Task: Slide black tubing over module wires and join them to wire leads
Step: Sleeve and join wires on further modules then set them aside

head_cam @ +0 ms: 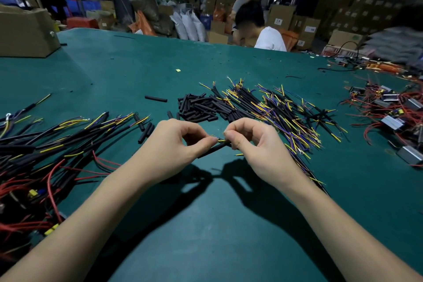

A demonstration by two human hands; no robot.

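Both hands meet above the green table (206,224). My left hand (178,142) pinches a thin wire end between thumb and fingertips. My right hand (254,142) pinches a yellow wire end (221,140) that sticks out of a black sheathed wire lead (212,150) running down-left between the hands. The two wire tips touch between my fingertips. A heap of short black tubing pieces (199,107) lies just beyond my hands. To its right lies a pile of black leads with yellow and blue ends (281,110).
Joined black leads and red-wired modules (43,149) cover the left side. Metal modules with red wires (393,110) lie at the right. A cardboard box (25,34) stands at the far left. A person in white (267,36) sits beyond the far edge.
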